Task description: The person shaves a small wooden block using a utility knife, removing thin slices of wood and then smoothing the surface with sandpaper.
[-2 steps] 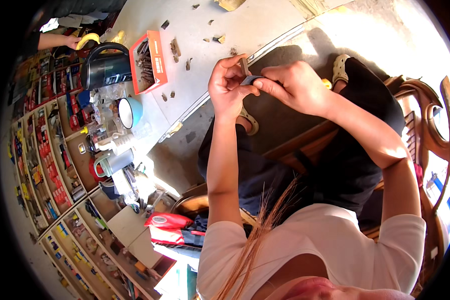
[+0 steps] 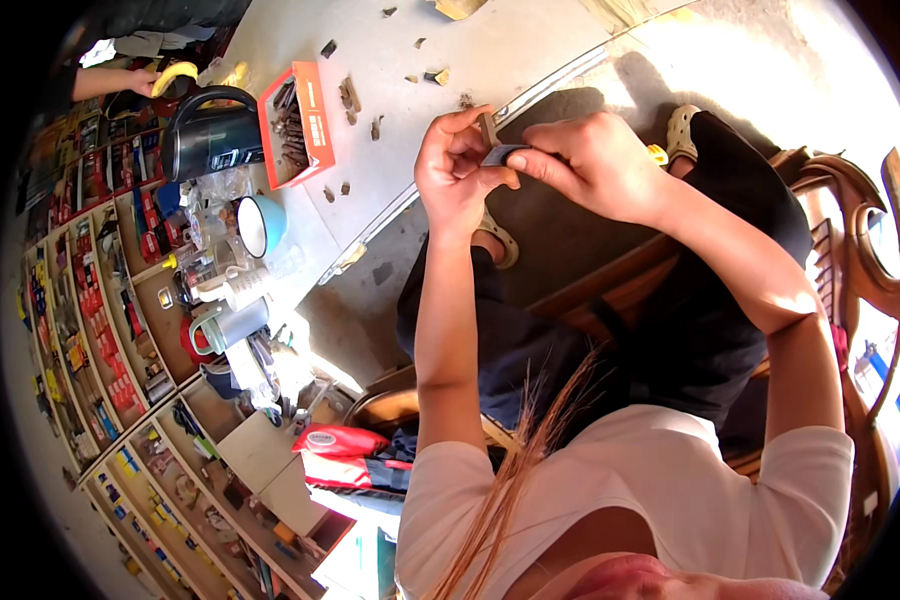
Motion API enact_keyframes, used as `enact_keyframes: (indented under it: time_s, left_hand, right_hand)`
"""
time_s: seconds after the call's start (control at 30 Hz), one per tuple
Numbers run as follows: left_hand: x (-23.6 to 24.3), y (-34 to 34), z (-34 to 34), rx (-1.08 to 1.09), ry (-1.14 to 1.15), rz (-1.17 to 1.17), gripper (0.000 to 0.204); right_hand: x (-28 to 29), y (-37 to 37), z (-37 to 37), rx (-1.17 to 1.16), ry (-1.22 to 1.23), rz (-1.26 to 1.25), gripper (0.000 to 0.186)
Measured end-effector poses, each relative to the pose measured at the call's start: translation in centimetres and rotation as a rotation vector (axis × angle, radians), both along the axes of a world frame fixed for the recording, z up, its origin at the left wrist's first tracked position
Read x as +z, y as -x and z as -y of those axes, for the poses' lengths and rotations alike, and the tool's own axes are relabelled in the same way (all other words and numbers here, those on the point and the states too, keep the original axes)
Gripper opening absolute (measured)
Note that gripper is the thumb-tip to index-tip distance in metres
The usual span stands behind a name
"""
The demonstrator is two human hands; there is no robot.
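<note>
Over the table's near edge, my left hand (image 2: 452, 178) is closed on a small flat brown piece (image 2: 488, 132), pinched upright between thumb and fingers. My right hand (image 2: 598, 170) is beside it, its thumb and curled fingers closed on a thin dark grey strip (image 2: 504, 155). That strip lies against the lower end of the brown piece, or very close to it. What the strip is made of does not show. Some fingertips of both hands are hidden.
On the white table (image 2: 370, 190) stand an orange box (image 2: 316, 125) of brown pieces, a dark kettle (image 2: 215, 140) and a blue-rimmed cup (image 2: 262, 226). Several loose fragments lie about. Another person's hand (image 2: 142, 82) holds a banana (image 2: 175, 76). Shelves (image 2: 100, 310) line the left; a wooden chair (image 2: 855, 220) is right.
My right hand and the dark grey strip have shifted very slightly against the brown piece. My left hand stays almost in place. The other person's hand with the banana has moved a little.
</note>
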State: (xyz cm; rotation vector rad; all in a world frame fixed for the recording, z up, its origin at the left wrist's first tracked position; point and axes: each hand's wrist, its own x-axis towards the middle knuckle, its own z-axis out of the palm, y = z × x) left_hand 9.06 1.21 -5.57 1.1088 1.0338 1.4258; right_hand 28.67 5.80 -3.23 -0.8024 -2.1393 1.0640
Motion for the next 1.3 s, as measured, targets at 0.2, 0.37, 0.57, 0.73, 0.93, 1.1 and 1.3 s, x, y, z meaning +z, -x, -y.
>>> enact_keyframes:
  time_s: [0.2,0.37,0.57,0.73,0.93,1.1,1.3]
  left_hand:
    - [0.3,0.3,-0.2,0.003,0.008,-0.036,0.064]
    - [0.4,-0.3,-0.2,0.021,0.027,-0.077,0.056]
    - [0.1,0.3,0.4,0.004,0.083,-0.038,0.059]
    - [-0.2,0.6,0.4,-0.002,0.07,-0.054,0.059]
    - [0.4,0.0,0.1,-0.152,0.016,0.05,0.06]
    - [0.1,0.2,0.2,-0.031,0.084,-0.041,0.059]
    - [-0.5,-0.4,0.1,-0.175,0.014,0.099,0.062]
  right_hand:
    - [-0.2,0.2,0.1,-0.026,-0.023,-0.028,0.034]
    - [-0.2,0.0,-0.2,-0.043,-0.016,0.011,0.036]
    - [-0.5,0.3,0.3,-0.012,0.018,0.037,0.036]
    - [-0.7,0.4,0.6,0.011,0.024,0.053,0.035]
    - [-0.9,0.4,-0.5,-0.105,0.191,-0.086,0.038]
    - [-1.2,0.7,0.7,-0.044,0.037,-0.039,0.034]
    - [-1.1,0.4,-0.8,-0.134,0.206,-0.06,0.036]
